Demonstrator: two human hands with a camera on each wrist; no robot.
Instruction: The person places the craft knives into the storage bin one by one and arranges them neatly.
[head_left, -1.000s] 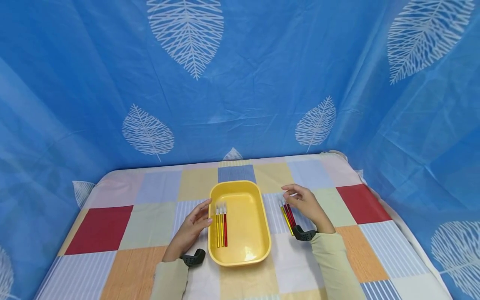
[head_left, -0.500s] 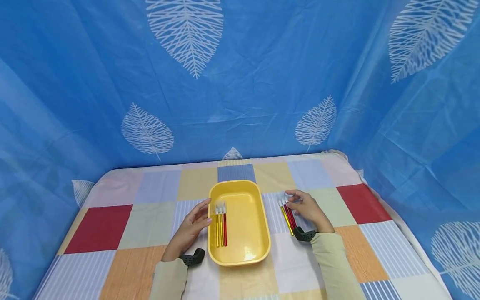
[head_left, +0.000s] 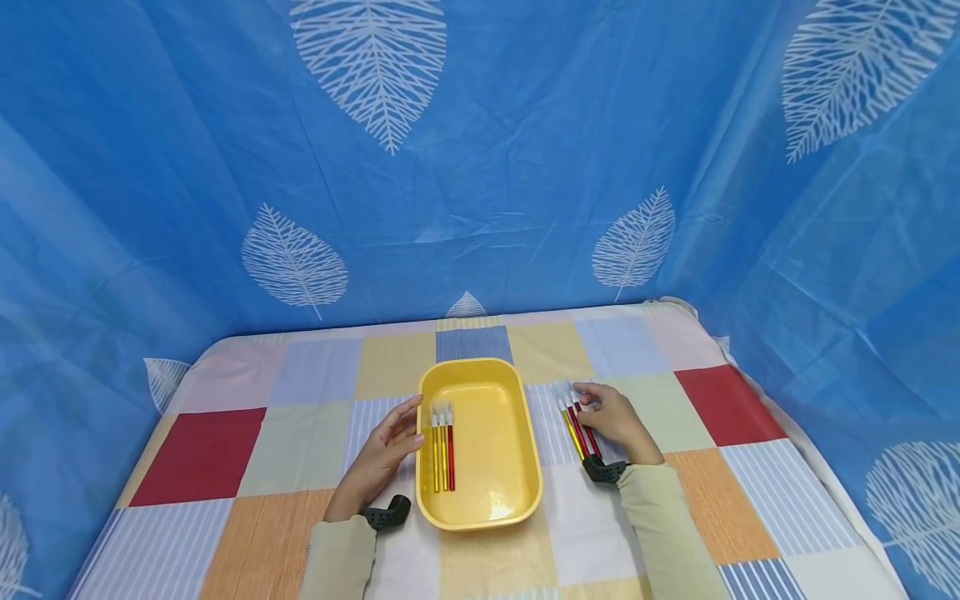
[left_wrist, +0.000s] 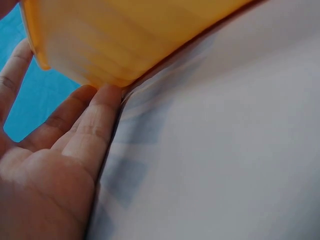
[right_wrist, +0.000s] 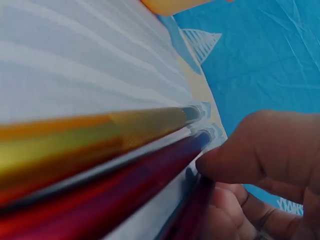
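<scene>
My left hand (head_left: 381, 454) holds the left rim of a yellow plastic tray (head_left: 495, 450), with fingertips against its outer wall in the left wrist view. Two gold pen-shaped tools (head_left: 436, 458) and a red one (head_left: 452, 458) lie side by side along the tray's left part, pale tips toward the far end. Right of the tray, my right hand (head_left: 611, 417) pinches a red metallic pen-shaped tool (head_left: 592, 437) near its tip end, between thumb and fingers. Close beside it on the cloth lie another red tool (right_wrist: 145, 180) and a gold tool (right_wrist: 100, 137), both with silver collars and clear ends.
A patchwork cloth (head_left: 300, 450) covers the table, its far edge meeting a blue curtain (head_left: 480, 167) with white leaf prints. Each wrist wears a black camera mount, the left one (head_left: 387, 514) near the tray's side.
My right hand has come slightly nearer and closed its thumb and fingers on one red tool, which now lies apart from the other red one. The left hand and tray stay put.
</scene>
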